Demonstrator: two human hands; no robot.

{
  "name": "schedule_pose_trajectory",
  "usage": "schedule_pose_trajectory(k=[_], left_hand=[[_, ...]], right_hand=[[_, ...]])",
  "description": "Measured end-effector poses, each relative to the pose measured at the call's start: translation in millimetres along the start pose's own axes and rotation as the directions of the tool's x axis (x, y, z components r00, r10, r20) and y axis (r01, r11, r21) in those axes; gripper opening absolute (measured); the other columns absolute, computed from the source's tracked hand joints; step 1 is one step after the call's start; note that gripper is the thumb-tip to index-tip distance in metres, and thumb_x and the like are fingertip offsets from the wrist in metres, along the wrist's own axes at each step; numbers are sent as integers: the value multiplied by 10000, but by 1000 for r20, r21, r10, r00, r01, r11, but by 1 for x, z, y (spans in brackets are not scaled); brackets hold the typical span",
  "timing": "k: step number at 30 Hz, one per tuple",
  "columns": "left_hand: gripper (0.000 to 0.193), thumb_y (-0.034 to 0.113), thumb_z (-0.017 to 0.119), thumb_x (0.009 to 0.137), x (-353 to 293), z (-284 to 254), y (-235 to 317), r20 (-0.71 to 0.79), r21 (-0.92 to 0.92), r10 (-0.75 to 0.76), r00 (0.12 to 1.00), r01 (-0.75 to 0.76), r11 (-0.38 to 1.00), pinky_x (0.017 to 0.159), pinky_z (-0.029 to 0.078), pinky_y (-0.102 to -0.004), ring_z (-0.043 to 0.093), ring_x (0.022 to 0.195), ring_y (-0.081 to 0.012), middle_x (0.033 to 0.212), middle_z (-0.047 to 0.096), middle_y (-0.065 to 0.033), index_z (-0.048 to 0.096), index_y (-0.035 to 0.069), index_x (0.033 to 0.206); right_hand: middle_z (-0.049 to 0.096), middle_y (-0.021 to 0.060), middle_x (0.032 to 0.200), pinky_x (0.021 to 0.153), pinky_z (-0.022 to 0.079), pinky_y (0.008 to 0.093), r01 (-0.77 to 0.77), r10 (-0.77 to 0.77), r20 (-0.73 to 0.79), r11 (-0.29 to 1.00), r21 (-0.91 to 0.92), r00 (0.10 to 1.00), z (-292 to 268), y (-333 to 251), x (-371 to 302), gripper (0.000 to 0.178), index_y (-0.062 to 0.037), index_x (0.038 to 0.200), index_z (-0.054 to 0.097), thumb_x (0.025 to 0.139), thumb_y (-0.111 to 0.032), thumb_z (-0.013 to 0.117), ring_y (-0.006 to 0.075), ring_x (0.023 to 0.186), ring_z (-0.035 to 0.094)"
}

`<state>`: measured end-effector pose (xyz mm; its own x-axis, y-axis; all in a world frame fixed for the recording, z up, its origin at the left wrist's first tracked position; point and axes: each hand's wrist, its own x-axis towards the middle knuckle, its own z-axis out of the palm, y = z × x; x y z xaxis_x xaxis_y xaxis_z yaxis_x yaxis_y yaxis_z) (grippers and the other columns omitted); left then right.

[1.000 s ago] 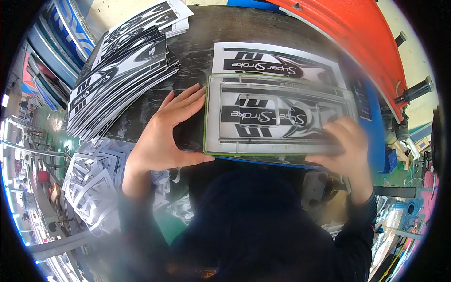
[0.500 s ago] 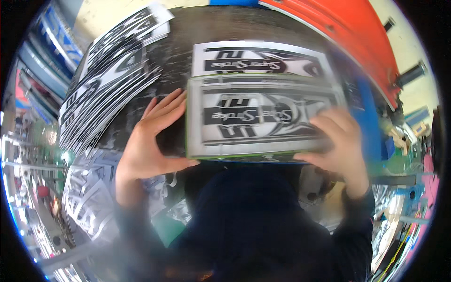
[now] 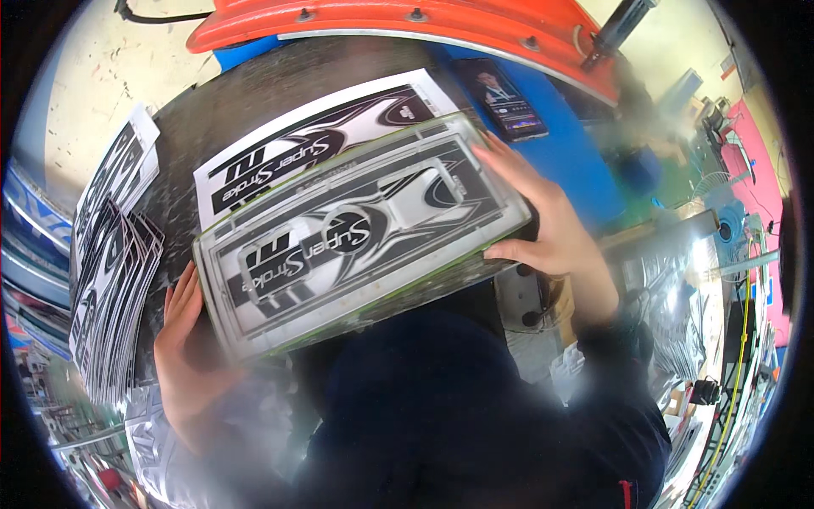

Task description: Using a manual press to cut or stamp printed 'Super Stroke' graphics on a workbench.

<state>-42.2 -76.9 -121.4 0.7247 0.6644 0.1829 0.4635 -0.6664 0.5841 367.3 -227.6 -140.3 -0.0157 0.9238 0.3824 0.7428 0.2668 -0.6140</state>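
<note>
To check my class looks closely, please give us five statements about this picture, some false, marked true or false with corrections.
1. The right hand is at the transparent frame's right end. True.
2. The phone lies on the stack of printed sheets. False: the phone lies on the blue board.
3. The stack stands right of the frame. False: it is on the left.
4. A separate printed sheet shows beyond the frame's far edge. True.
5. The frame hides the pattern beneath. False: the pattern shows through.

White script lettering on the printed sheet and behind the clear rectangular frame
</note>
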Motion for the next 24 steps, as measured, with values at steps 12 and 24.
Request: schedule_pose_trajectory(k=[12, 24], left_hand=[[1045, 527, 842, 567, -3, 12, 16, -114, -91, -41, 993, 31, 995, 1139, 134, -502, 330, 1376, -381, 1408, 444, -260, 471, -61, 1347], [1056, 560, 826, 583, 1, 7, 13, -69, -84, -56, 996, 50, 995, 1143, 120, -503, 333, 1378, -375, 1410, 447, -250, 458, -58, 1356]], right_hand=[[364, 200, 1482, 1093, 335, 405, 13, -7, -40, 988, 154, 999, 0, 4, -3, 900, -132, 1412, 454, 617, -211, 869, 344, 1375, 353], [348, 216, 1485, 1082, 350, 398, -13, 17, -27, 988, 155, 1000, 1, 7, -3, 885, -134, 1411, 453, 635, -237, 865, 348, 1374, 349]])
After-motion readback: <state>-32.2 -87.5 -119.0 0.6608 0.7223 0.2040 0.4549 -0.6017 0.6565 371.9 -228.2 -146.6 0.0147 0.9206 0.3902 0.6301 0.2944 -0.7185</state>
